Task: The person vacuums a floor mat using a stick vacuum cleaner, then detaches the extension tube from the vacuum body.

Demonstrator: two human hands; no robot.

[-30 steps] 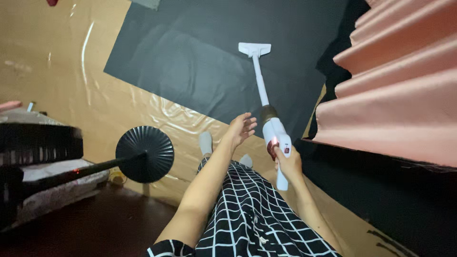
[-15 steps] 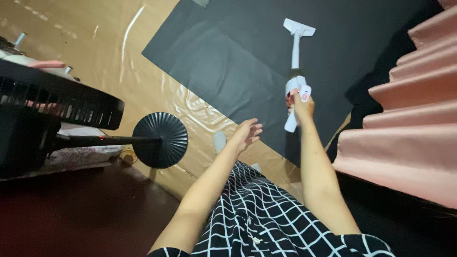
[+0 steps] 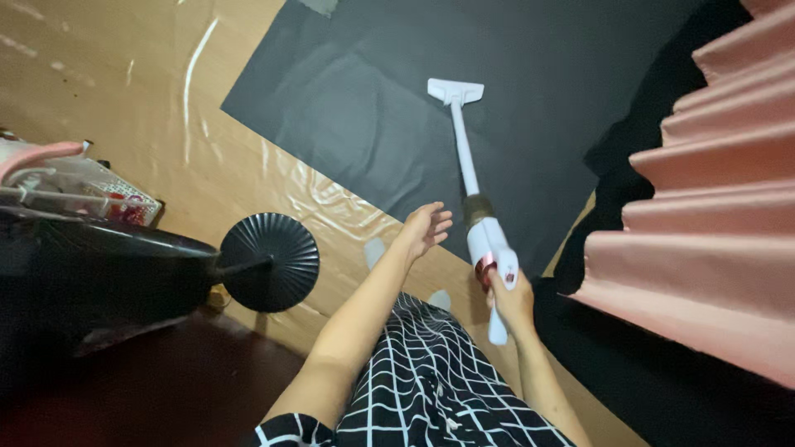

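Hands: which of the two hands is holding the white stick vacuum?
The right hand grips the white stick vacuum by its handle. The left hand is open, fingers spread, holding nothing.

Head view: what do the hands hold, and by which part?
The right hand grips the white stick vacuum by its handle end, with the head on the black mat. The left hand is open and holds nothing.
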